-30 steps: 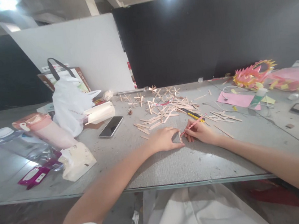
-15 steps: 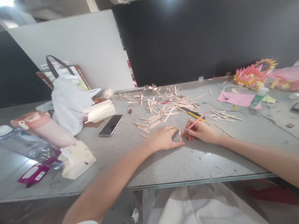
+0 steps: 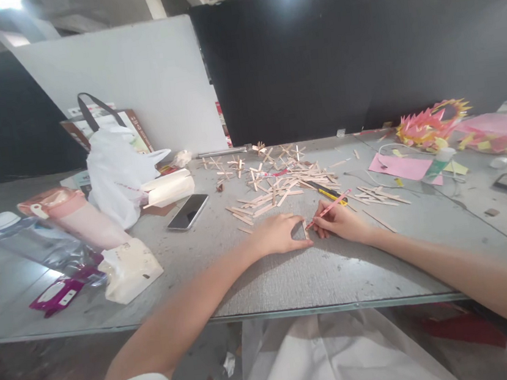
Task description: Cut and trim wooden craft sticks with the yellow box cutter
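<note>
Gray tabletop (image 3: 293, 284), mid-frame: left hand (image 3: 280, 234) kinda C-shaped, pinching a wooden stick (image 3: 305, 229); right hand (image 3: 339, 222) curled snug round a pink pencil (image 3: 335, 204).

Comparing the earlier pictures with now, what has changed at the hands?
No clear movement; nothing taken hold of or let go. The left hand still holds a short, flat wooden stick, the right hand a slim pink pencil. The black-and-yellow utility knife stayed put.

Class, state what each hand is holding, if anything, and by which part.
The right hand holds a pink pencil near its lower end. The left hand holds a small wooden stick, seemingly by its two ends.
</note>
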Motion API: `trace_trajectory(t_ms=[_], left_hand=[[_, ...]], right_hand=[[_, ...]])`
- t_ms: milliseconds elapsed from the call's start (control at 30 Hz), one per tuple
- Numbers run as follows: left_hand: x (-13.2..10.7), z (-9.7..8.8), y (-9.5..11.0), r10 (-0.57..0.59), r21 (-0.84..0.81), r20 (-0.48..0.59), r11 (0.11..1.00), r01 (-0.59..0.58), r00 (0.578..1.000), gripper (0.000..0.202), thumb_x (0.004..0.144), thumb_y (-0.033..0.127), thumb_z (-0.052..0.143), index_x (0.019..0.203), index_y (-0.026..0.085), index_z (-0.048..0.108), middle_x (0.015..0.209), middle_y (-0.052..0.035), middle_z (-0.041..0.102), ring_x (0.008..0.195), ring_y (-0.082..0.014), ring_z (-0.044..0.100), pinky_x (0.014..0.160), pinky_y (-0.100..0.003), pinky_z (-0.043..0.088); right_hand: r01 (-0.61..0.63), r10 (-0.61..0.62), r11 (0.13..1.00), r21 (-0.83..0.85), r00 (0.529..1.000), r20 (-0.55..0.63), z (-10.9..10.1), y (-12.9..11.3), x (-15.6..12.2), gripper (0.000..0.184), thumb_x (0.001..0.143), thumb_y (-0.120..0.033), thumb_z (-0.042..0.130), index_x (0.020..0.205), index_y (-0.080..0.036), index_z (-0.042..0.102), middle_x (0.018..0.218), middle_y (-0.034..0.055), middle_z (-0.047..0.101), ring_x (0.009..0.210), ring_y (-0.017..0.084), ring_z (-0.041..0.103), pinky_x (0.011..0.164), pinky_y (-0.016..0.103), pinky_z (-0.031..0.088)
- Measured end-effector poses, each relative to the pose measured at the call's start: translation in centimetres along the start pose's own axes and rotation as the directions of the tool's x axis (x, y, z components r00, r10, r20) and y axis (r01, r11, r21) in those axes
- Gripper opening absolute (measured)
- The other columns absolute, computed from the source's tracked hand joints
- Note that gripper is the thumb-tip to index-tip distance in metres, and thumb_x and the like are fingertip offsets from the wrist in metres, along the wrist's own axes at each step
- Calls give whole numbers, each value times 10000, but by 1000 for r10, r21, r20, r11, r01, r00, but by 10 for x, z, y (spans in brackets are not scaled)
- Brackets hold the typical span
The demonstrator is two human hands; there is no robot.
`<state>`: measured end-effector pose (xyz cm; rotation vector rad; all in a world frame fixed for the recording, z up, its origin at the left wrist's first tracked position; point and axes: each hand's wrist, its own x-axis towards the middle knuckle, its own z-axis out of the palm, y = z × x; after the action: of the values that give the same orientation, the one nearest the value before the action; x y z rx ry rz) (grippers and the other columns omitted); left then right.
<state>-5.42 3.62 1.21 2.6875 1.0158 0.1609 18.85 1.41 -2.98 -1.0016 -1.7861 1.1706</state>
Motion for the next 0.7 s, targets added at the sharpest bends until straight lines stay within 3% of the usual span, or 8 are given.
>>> trace_trajectory(t_ms=[267, 400, 533, 600, 700], left_hand=[[1, 2, -2, 12, 18, 4, 1000, -12, 1000, 682, 898, 763, 623, 1336, 242, 667, 1295, -117, 729, 1198, -350, 685, 960, -414, 534], [2, 2, -4, -6, -18, 1, 1000, 6, 1000, 795, 866, 833, 610, 1399, 244, 642, 1305, -126, 721, 1195, -353, 679, 937, -398, 517], [3, -3, -7, -81, -145, 7, 986, 81, 997, 886, 937, 838, 481, 1598, 249, 448, 1031, -67, 746, 894, -253, 712, 744, -325, 473], [4, -5, -9, -76, -159, 26, 984, 79, 997, 868, 899, 832, 557, 1539, 246, 526, 943, -41, 722, 818, -231, 687, 696, -311, 445], [5, -4, -10, -19, -123, 22, 992, 21, 1000, 798, 802, 806, 706, 1381, 259, 665, 1054, -66, 727, 953, -266, 694, 761, -323, 471]], right_hand=[[2, -2, 1000, -1, 1000, 18, -2, 6, 1, 431, 968, -653, 658, 884, -260, 501, 724, -6, 697, 570, 159, 641, 556, 316, 531], [8, -8, 1000, 13, 1000, 6, -2, 8, 2, 413, 984, -635, 647, 899, -255, 511, 703, -14, 687, 553, 152, 631, 554, 310, 526], [-6, 6, 1000, -6, 1000, 18, -3, 9, 2, 407, 995, -635, 630, 912, -256, 509, 676, -16, 689, 556, 157, 634, 565, 311, 528], [-7, 7, 1000, -9, 1000, 25, -3, 8, 2, 413, 990, -644, 633, 908, -259, 508, 676, -13, 695, 556, 159, 633, 570, 316, 531], [2, -2, 1000, 0, 999, 34, -3, 6, 1, 416, 978, -644, 650, 896, -263, 507, 684, -11, 701, 558, 161, 633, 567, 321, 531]])
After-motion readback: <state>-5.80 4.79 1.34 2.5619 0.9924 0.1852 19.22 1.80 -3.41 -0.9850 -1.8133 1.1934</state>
